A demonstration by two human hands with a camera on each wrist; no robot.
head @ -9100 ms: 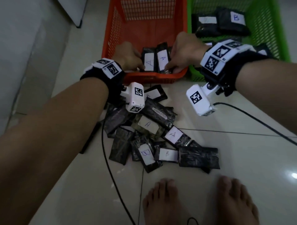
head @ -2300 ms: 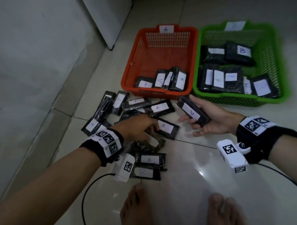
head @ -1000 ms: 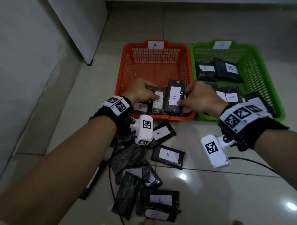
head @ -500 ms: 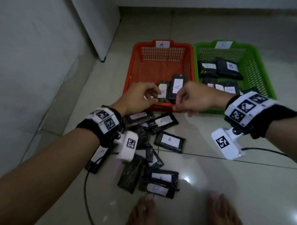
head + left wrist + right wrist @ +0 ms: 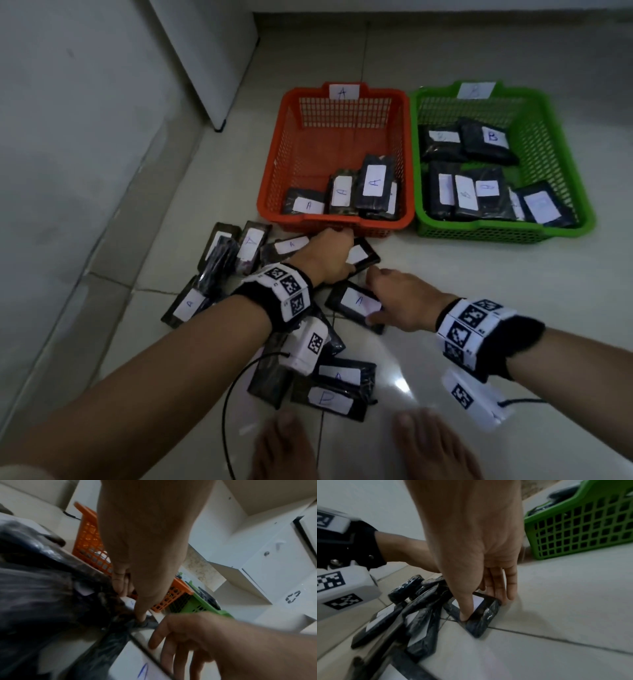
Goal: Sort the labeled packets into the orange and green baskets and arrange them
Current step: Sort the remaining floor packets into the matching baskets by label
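Observation:
The orange basket (image 5: 342, 226), tagged A, holds several A packets along its front wall. The green basket (image 5: 496, 233), tagged B, holds several B packets. Loose black packets with white labels lie on the floor in front. My left hand (image 5: 337, 255) (image 5: 130, 600) grips one packet (image 5: 363, 255) just before the orange basket, thumb pressed on it and fingers curled over its far side. My right hand (image 5: 371, 298) (image 5: 484, 605) pinches the A-labelled packet (image 5: 352, 301) (image 5: 481, 622) between thumb and fingers; it still lies flat on the tile.
More loose packets (image 5: 222, 260) spread left, and others (image 5: 339, 387) lie near my bare feet (image 5: 284, 445). A black cable (image 5: 226, 411) loops across the floor. A wall and a white cabinet (image 5: 212, 51) stand to the left. Bare tile lies to the right.
Both hands have left the orange basket, where an A packet now leans, and come down to the floor. Each has taken hold of a loose packet.

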